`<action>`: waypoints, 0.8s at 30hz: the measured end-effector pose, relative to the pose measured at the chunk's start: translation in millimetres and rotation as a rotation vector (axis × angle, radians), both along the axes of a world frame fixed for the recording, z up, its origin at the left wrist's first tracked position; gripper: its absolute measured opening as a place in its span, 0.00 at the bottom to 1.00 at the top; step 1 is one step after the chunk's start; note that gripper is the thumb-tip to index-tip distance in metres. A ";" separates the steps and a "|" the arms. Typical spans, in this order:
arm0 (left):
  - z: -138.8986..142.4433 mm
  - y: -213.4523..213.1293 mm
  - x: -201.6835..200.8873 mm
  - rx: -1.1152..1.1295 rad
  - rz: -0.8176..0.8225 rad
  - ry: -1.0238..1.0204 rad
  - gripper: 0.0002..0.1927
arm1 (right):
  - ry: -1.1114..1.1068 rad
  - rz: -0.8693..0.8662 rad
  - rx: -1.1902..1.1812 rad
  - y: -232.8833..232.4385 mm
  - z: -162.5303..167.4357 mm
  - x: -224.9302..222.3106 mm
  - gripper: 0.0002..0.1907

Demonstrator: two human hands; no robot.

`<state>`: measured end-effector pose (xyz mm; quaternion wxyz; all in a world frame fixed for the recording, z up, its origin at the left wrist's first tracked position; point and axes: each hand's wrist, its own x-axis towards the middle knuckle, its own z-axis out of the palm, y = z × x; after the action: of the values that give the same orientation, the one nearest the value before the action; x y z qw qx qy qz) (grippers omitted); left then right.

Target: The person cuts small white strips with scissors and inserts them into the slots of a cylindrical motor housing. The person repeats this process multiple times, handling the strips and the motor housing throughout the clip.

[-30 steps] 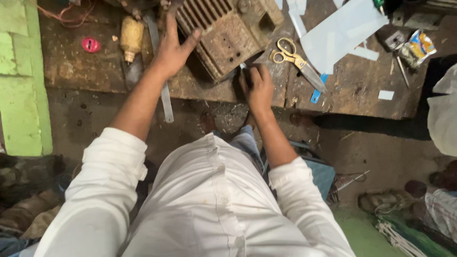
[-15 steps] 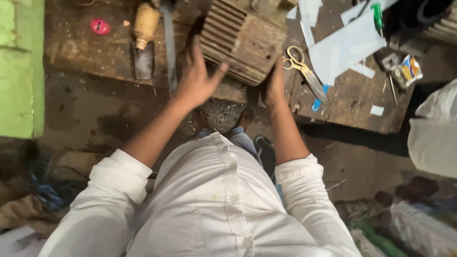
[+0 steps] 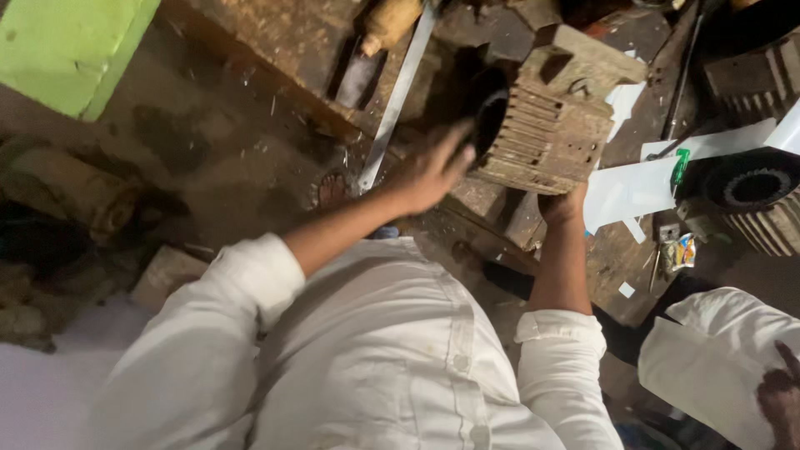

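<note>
A rusty brown finned metal motor housing [image 3: 554,125] with a dark round opening on its left end is tilted up off the worn wooden bench [image 3: 275,50]. My left hand [image 3: 429,171] presses flat, fingers spread, against the rim of that opening. My right hand [image 3: 562,204] grips the housing from underneath at its lower right corner. Both arms wear rolled white sleeves.
A long metal strip [image 3: 398,96] and a wooden-handled tool [image 3: 387,21] lie on the bench. White paper sheets [image 3: 650,179] lie right of the housing, a second finned housing [image 3: 758,196] beyond. Another person's white sleeve and hand [image 3: 779,396] show at lower right. A green block [image 3: 71,50] sits upper left.
The housing has been raised and tipped on end off the bench. My left hand shifted from its top to its open end; my right hand went underneath. The view swung right.
</note>
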<state>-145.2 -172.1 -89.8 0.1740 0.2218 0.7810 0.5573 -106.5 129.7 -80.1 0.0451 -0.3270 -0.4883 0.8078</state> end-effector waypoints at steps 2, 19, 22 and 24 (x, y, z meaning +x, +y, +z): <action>-9.8 -2.7 -19.6 0.075 0.235 0.014 0.26 | 0.022 0.012 -0.068 -4.4 6.9 0.2 0.26; -31.5 27.2 -53.8 0.089 0.235 0.123 0.19 | -0.080 0.221 0.109 2.0 13.7 -3.2 0.23; -34.3 30.7 -49.0 0.053 0.268 0.201 0.22 | -0.081 0.094 -0.017 -1.3 14.4 -3.1 0.25; -37.4 33.0 -44.0 -0.008 0.227 0.218 0.22 | -0.036 0.088 0.008 -4.3 11.1 0.4 0.25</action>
<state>-189.2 -139.0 -127.2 0.0250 0.1908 0.8176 0.5427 -106.0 125.4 -69.0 0.0021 -0.3195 -0.5063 0.8010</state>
